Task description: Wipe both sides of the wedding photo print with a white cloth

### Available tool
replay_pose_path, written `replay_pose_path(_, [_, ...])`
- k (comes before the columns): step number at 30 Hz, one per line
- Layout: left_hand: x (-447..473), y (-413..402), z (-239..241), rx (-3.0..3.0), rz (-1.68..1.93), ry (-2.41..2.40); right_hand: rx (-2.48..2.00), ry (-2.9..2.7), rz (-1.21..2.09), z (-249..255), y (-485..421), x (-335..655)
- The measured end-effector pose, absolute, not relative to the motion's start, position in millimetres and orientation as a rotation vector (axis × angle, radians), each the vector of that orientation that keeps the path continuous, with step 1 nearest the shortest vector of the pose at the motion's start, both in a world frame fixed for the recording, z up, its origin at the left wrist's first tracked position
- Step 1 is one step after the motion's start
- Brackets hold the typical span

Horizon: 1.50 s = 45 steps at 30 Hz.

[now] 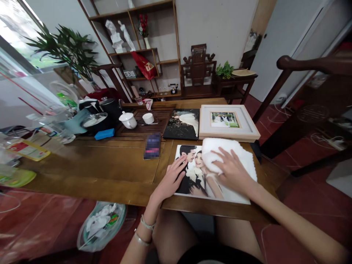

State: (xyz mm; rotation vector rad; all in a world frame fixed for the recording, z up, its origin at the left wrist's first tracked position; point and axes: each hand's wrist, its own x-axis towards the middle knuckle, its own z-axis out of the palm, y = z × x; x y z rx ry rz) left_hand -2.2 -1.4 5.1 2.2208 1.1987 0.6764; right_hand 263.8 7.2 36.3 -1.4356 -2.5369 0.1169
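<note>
Behind everything, well beyond the fingers of both hands, a wooden display shelf [168, 61] climbs the wall, its top cut off from my sight. The long wooden table [123, 161] runs beneath both hands and off past the left fingers, where clear bottles blur so much I can't read their labels. Straight ahead of the right fingers, past the towel, sits a pale framed photograph [225, 120], its figures too small to make out. Directly under the hands lies the couple portrait print [192, 176], flat on the table; its upper right part is hidden by the white fluffy towel [246, 157]. A dark photo panel [180, 128] lies beyond the left fingertips, beside the frame.

The right hand [232, 170] rests on the towel with fingers spread wide, pressing on it rather than closed around it; I can't see what the palm covers. The left hand [174, 176] lies flat at the print's left side, fingers extended and nearly together, grasping nothing, their tips masking a bit of the picture.

Ahead and left of the left fingers is a phone [152, 146], its screen pixelated beyond reading. Farther off that way stand a white lidded pot [128, 120] and, smaller, a white cup [148, 118].
</note>
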Motion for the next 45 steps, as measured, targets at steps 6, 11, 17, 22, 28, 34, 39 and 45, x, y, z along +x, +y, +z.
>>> replay_pose_path(6, [-2.8, -1.2, 5.0, 2.201, 0.671, 1.197, -1.129, -2.746, 0.398, 35.7, -75.6, 223.1])
replay_pose_path(11, [-2.4, -0.9, 4.5, 2.217, 0.662, 1.202, -1.318, -2.638, 0.298, 36.1, -39.9, 245.1])
replay_pose_path(17, [-3.0, -0.8, 3.0, 2.238, 0.692, 1.186, -1.580, -2.486, 0.061, 38.1, 20.1, 263.2])
replay_pose_path(22, [-2.9, -1.4, 4.4, 2.215, 0.665, 1.212, -1.336, -2.653, 0.235, 36.5, -43.4, 231.1])
replay_pose_path(28, [-3.4, -0.6, 3.2, 2.228, 0.696, 1.179, -1.258, -2.663, 0.275, 35.1, -51.2, 237.4])
replay_pose_path(34, [-2.9, -1.1, 3.8, 2.234, 0.655, 1.210, -1.459, -2.518, 0.037, 32.8, 10.2, 256.3])
replay_pose_path(39, [-2.1, -1.7, 5.0, 2.220, 0.637, 1.232, -1.516, -2.568, 0.003, 34.9, 21.4, 250.3])
replay_pose_path(45, [-2.7, -0.9, 2.7, 2.221, 0.668, 1.218, -1.252, -2.710, 0.185, 34.1, -48.7, 230.4])
